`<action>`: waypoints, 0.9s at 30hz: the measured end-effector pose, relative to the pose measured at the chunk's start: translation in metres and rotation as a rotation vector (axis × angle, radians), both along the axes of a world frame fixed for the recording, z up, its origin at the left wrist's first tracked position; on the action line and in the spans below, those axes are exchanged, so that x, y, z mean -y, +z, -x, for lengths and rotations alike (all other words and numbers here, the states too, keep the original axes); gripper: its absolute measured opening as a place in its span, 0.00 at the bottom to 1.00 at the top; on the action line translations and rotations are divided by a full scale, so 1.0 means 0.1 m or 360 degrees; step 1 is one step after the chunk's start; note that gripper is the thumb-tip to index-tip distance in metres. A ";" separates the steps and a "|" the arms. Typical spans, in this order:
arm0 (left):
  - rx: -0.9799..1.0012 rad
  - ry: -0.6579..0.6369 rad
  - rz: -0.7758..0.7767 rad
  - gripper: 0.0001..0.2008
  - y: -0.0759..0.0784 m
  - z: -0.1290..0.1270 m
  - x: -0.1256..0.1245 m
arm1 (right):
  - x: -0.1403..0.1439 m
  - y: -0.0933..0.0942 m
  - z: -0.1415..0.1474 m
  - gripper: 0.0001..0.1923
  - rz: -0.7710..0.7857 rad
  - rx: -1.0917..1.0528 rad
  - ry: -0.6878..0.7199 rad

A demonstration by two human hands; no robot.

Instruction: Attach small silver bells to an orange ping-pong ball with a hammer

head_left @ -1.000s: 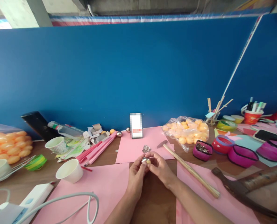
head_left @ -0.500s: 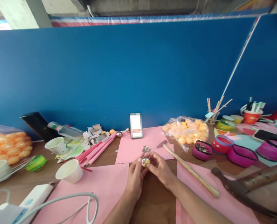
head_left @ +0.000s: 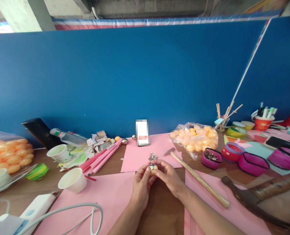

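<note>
Between my two hands is an orange ball (head_left: 153, 168), its top covered with shiny silver pieces that look like thumbtacks. My left hand (head_left: 142, 181) grips it from the left, thumb against the near side. From the right, my right hand (head_left: 168, 176) pinches it with thumb and fingers. Just beyond my fingertips, a small pile of silver tacks (head_left: 153, 156) lies on pink paper (head_left: 132, 156). A hammer with a pale wooden handle (head_left: 201, 178) rests to the right of my right hand.
Bagged orange balls (head_left: 196, 137) lie at the back right; another bag (head_left: 10, 155) is far left. A purple container (head_left: 211, 159) holds tacks. A larger claw hammer (head_left: 257, 195) sits front right. White paper cup (head_left: 72, 180), power strip (head_left: 37, 209) and looping cable (head_left: 86, 204) are left.
The ball has turned slightly between my fingers, so its silver top looks rounder now. Both hands stay in nearly the same place.
</note>
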State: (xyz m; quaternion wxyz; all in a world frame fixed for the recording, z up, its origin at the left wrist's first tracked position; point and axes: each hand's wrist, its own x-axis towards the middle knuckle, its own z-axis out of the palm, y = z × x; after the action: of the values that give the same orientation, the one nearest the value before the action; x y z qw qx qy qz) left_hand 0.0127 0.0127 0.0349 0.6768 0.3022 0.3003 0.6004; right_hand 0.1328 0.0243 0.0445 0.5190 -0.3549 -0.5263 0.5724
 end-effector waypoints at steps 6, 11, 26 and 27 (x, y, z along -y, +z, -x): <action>0.0139 0.0017 0.0111 0.13 -0.04 0.00 -0.04 | -0.02 -0.01 0.00 0.15 0.0025 -0.0095 -0.0008; 0.0195 0.0003 0.0132 0.17 -0.08 0.02 -0.08 | -0.04 -0.04 0.01 0.20 -0.0114 0.0015 -0.0025; 0.0338 -0.0084 0.0017 0.13 -0.07 -0.02 -0.09 | 0.07 0.00 0.10 0.24 -0.0576 0.0630 -0.0459; 0.0349 -0.0074 0.0020 0.13 -0.08 -0.02 -0.09 | 0.10 0.03 0.12 0.23 -0.0633 0.0688 -0.0497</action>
State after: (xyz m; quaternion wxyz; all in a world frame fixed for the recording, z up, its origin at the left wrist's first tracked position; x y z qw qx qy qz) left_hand 0.0146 0.0217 0.0273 0.7212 0.2373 0.2211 0.6121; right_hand 0.1206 0.0144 0.0472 0.5360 -0.4362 -0.6649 0.2835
